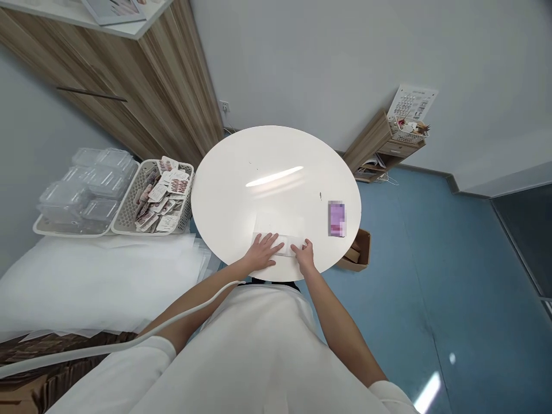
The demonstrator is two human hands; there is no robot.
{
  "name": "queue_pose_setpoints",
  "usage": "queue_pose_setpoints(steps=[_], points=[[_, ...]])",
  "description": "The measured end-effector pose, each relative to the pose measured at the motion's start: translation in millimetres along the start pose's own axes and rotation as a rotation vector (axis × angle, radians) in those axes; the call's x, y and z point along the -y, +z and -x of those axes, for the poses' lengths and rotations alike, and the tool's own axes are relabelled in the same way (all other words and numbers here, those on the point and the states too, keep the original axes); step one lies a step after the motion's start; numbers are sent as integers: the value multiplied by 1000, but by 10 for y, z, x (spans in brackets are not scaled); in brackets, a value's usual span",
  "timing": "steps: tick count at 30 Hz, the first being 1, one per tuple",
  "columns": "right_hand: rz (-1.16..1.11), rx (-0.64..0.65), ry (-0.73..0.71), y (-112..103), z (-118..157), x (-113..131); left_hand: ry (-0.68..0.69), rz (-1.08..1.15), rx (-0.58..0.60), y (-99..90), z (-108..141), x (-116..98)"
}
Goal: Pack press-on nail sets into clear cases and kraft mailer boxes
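Note:
A thin white sheet (279,223) lies near the front edge of the round white table (233,172). Its near part looks folded over into a narrow strip. My left hand (261,253) rests flat on the left part of this strip, fingers spread. At the strip's right end is my right hand (305,256), its fingers curled and its thumb and forefinger closed on the sheet's edge. White on white makes the sheet's outline faint, and whether anything lies inside the fold I cannot tell.
A blurred purple phone-sized item (337,219) lies at the table's right. To the left stand a basket of printed cards (179,227), clear plastic boxes (101,172) and stacked white sheets (99,282). An open cardboard box (364,247) sits below right. A white cable (185,313) crosses my left arm.

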State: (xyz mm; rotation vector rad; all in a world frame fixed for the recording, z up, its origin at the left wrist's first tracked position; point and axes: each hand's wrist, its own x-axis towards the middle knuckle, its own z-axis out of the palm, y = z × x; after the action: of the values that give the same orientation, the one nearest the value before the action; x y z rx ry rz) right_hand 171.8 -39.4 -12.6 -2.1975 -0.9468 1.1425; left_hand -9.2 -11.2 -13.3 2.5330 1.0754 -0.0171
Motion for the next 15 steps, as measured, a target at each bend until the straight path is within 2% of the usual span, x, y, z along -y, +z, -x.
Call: queue_pose_setpoints(steps=[5,9,12,15], points=[[59,118,-72,-85,-143,114,-23,-23,24,-5,-24,2],[165,43,-192,-118,-163,101,-24,-28,12,36,-26,5],[179,1,-192,-128,-102,25,-23,-16,-2,57,-13,9],[148,15,-189,-125,-29,-15,-30,-15,-5,60,-9,15]])
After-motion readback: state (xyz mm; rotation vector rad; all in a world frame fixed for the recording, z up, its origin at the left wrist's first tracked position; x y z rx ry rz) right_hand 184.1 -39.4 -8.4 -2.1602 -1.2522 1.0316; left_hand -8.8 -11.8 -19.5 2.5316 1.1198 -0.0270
